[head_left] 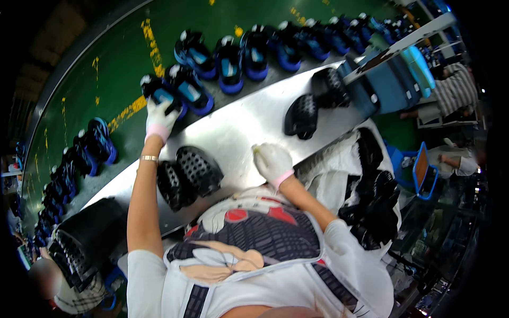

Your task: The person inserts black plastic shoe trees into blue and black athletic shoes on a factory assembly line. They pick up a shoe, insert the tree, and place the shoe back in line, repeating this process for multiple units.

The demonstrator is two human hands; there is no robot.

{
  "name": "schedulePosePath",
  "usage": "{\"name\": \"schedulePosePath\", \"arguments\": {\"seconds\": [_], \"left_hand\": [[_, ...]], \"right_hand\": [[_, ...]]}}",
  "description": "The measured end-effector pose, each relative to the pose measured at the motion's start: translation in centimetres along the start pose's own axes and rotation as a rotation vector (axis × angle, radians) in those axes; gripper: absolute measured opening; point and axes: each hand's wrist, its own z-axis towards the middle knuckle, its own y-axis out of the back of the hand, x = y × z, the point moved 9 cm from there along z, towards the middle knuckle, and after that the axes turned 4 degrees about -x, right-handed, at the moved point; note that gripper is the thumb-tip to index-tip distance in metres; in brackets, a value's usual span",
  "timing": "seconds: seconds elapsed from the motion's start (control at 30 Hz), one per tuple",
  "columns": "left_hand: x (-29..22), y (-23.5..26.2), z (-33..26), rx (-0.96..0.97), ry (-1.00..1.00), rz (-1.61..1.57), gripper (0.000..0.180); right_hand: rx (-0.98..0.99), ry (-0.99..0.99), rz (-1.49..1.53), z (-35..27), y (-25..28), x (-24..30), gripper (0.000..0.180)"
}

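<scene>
My left hand [160, 117], in a white glove with a pink cuff, reaches over the far edge of the metal table [238, 127]. Its fingers are closed around the near end of a black and blue shoe [154, 87], which stands in a row on the green belt. Another such shoe [190, 91] is right beside it. My right hand [272, 161], gloved the same way, hovers at or rests on the table with its fingers curled; what they hold, if anything, is hidden. Between my arms lie two black, shoe-shaped pieces with holes [199, 168].
Two more black perforated pieces [301, 116] lie farther right, near blue-grey bins [382, 85]. A white-lined container [339, 164] of black items stands at my right. Shoes line the green belt [122, 74]. Other people sit at right [456, 87] and lower left [79, 297].
</scene>
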Motion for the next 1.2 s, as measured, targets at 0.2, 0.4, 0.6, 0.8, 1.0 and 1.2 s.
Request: {"name": "schedulePosePath", "arguments": {"seconds": [0.2,0.4,0.6,0.8,1.0,1.2], "left_hand": [[0.3,1.0,-2.5,-0.037,0.015,-0.069,0.048],[1.0,1.2,-2.9,0.059,0.067,-0.073,0.055],[0.5,1.5,-2.8,0.053,0.061,-0.150,0.059],[1.9,1.3,-2.9,0.109,0.113,-0.207,0.064],[1.1,2.6,-3.7,0.132,0.102,-0.236,0.061],[0.9,4.6,-5.4,0.003,0.062,-0.232,0.056]], "right_hand": [[-0.362,-0.034,0.008,0.4,9.0,1.3,0.022],[-0.334,-0.333,-0.240,0.2,13.0,-4.0,0.040],[-0.230,-0.412,-0.192,-0.1,11.9,-7.4,0.043],[-0.114,-0.509,-0.173,0.2,11.9,-8.8,0.042],[-0.237,-0.292,-0.180,1.0,12.9,-6.5,0.040],[-0.064,-0.316,-0.214,1.9,11.9,-7.4,0.041]]}}
